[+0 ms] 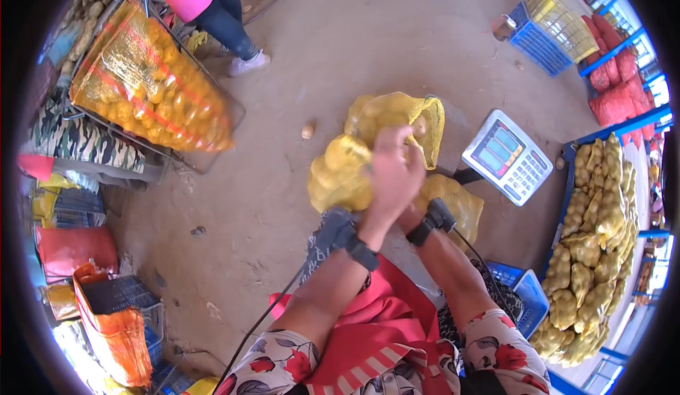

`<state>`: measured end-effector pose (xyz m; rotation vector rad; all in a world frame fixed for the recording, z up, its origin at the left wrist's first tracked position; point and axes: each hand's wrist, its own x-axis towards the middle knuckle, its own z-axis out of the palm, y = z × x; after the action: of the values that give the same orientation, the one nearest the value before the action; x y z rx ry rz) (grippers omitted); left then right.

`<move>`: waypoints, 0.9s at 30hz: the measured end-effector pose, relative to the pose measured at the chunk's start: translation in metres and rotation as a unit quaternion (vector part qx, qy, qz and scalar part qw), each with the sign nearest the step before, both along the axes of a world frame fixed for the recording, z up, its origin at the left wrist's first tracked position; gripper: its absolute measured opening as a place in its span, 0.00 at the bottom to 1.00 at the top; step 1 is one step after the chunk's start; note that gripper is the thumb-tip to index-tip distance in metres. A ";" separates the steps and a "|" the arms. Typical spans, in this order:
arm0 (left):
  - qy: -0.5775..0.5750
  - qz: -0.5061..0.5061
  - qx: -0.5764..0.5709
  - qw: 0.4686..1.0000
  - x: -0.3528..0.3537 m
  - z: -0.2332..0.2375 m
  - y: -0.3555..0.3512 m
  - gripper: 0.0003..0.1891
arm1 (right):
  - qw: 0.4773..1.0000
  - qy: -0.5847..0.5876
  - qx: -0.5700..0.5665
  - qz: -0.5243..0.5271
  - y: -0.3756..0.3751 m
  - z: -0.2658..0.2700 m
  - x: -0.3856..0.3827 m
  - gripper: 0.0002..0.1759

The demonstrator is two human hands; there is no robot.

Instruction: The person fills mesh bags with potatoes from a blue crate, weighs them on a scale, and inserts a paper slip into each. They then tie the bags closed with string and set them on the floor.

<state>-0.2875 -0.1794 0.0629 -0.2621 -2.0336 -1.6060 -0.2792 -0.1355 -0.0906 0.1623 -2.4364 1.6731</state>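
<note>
My left hand point(394, 174) is raised over a group of yellow mesh bags, its fingers bent and slightly blurred; what they hold, if anything, does not show clearly. Mostly hidden behind it is my right hand point(410, 217), so its fingers cannot be made out. Just left of the hands stands a filled yellow mesh bag point(338, 175) of potatoes. Beyond them lies another mesh bag point(382, 115) with its mouth gaping to the right and round potatoes inside. A third filled bag point(459, 207) rests on the right, close to my right wrist.
A digital scale display point(507, 157) stands to the right. Past it, filled potato bags point(588, 253) are piled along a blue frame. A large orange mesh sack point(156, 87) leans on a metal stand at left, near another person's leg point(227, 23). One loose potato point(307, 132) lies on the floor.
</note>
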 end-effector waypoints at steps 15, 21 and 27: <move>-0.309 -0.511 -0.025 0.801 0.053 -0.012 -0.071 0.25 | 0.998 -0.034 -0.016 -0.048 0.022 0.228 0.166 0.08; -0.268 -0.642 0.105 0.711 0.100 0.049 -0.024 0.26 | 0.993 -0.063 -0.029 -0.098 0.062 0.283 0.219 0.09; -0.134 -0.813 -0.215 0.524 0.114 0.046 0.079 0.27 | 0.996 -0.069 0.052 -0.023 0.078 0.285 0.264 0.08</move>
<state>-0.1736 -0.1007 0.1089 -2.9776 -2.2260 -1.7585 -0.0153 -0.0571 0.1940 0.0043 -2.6094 1.5884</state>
